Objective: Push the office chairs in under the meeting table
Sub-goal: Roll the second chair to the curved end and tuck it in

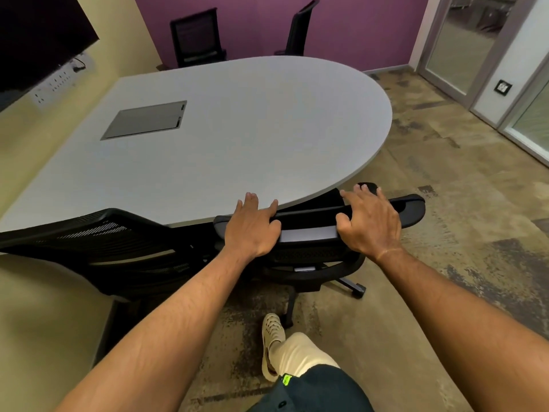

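Hands grip the top edge of a black mesh-backed office chair point(309, 233) at the near right curve of the grey oval meeting table point(237, 129). The left hand point(252, 230) rests over the backrest's top bar with fingers point(251, 200) curled across it, touching the table edge; the right hand point(371, 224) clasps the same bar further right. That chair's seat lies mostly under the table, its wheeled base on the mottled brown carpet point(445, 203). A second black mesh chair point(101, 245) sits just left, against the table. Two more black chairs point(196, 37) stand at the far side by the purple wall point(356, 25).
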